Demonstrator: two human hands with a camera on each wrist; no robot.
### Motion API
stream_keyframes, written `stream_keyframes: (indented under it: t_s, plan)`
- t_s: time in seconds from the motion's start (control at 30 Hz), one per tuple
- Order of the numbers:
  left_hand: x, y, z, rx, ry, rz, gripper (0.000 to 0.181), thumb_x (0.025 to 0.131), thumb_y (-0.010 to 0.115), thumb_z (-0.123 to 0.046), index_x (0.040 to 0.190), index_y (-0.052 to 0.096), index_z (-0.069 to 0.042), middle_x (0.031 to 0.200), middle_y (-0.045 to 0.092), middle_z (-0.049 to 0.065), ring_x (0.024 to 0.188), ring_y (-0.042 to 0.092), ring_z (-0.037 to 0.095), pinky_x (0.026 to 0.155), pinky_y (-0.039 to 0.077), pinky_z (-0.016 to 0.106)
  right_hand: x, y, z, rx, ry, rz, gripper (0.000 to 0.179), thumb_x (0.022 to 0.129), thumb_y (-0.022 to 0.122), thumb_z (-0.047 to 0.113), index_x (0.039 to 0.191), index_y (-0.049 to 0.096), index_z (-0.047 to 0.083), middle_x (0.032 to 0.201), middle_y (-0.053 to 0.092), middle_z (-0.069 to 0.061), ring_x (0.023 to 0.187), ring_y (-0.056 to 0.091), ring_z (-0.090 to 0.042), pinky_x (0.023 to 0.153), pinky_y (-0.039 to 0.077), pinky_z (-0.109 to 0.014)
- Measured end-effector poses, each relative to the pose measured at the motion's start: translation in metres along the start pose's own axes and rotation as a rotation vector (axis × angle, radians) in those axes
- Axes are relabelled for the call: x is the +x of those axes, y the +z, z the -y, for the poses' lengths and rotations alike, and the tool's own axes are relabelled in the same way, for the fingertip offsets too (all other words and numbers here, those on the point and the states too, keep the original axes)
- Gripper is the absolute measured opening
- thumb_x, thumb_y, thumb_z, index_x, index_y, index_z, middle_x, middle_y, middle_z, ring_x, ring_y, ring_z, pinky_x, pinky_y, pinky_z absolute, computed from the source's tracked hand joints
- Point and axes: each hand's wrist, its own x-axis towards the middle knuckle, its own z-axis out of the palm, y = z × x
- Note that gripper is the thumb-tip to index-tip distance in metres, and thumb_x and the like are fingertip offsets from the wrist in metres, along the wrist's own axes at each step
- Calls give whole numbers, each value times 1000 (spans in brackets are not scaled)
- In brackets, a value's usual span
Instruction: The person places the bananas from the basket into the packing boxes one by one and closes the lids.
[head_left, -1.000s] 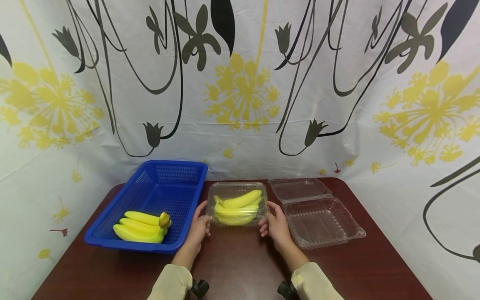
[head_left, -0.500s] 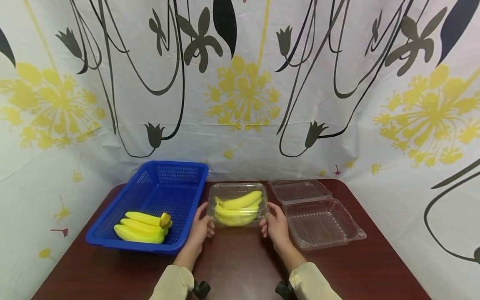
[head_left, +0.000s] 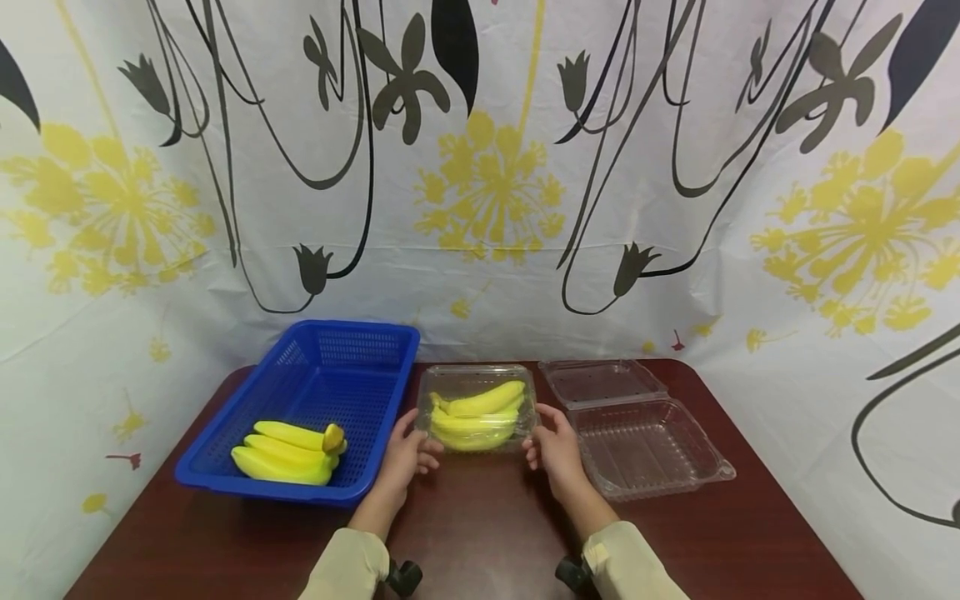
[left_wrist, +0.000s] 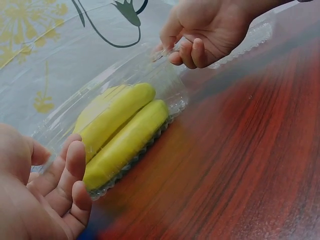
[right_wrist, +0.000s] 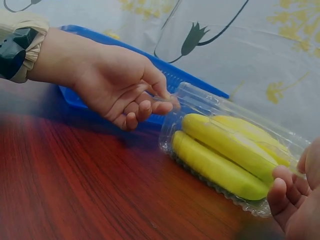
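Observation:
A closed clear plastic clamshell box [head_left: 457, 377] stands at the middle of the table, with a bunch of yellow bananas [head_left: 476, 427] inside. My left hand [head_left: 403, 457] is at its near left corner. In the right wrist view, thumb and forefinger of that left hand [right_wrist: 122, 90] pinch the corner of the lid edge, the other fingers loosely bent. On the opposite corner, my right hand [head_left: 555, 454] pinches the edge too; the left wrist view shows the right hand [left_wrist: 210, 32] with thumb against forefinger there. The bananas fill the front part of the box.
A blue basket [head_left: 358, 492] stands left of the box, holding another bunch of bananas [head_left: 288, 454]. To the right lies a second clear clamshell box [head_left: 648, 450], lid folded back. Behind the dark red table [head_left: 480, 533] hangs a patterned cloth [head_left: 480, 283].
Some fingers of my left hand have spread slightly to the right, away from the palm. The right hand and the box have stayed in place; the head view has shifted a little.

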Motion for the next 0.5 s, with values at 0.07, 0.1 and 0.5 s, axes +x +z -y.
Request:
stream_keyframes:
  t_s: [0.07,0.1,0.5]
  plan:
    - [-2,0,-2,-11,-2,3,56,97,39,-9,151,24,-3,76,68,8,50,59,15,52,43,26,-2,0,2,0,0,-7,49,89,43,-6,136,46,5,62,57,-8,43,46,-12,39,39,-24]
    - [-3,1,-2,-18,-1,3,56,98,39,-9,151,23,-3,76,68,7,50,58,14,52,43,25,-2,0,3,6,4,-12,48,89,44,-6,136,48,6,61,57,-8,43,46,-12,39,39,-24]
    - [-10,5,3,36,28,-131,62,104,46,-31,155,18,-9,64,55,3,46,47,12,49,45,27,-7,4,5,-23,43,-20,40,101,52,16,141,49,12,61,63,-9,41,50,-12,37,38,-24]
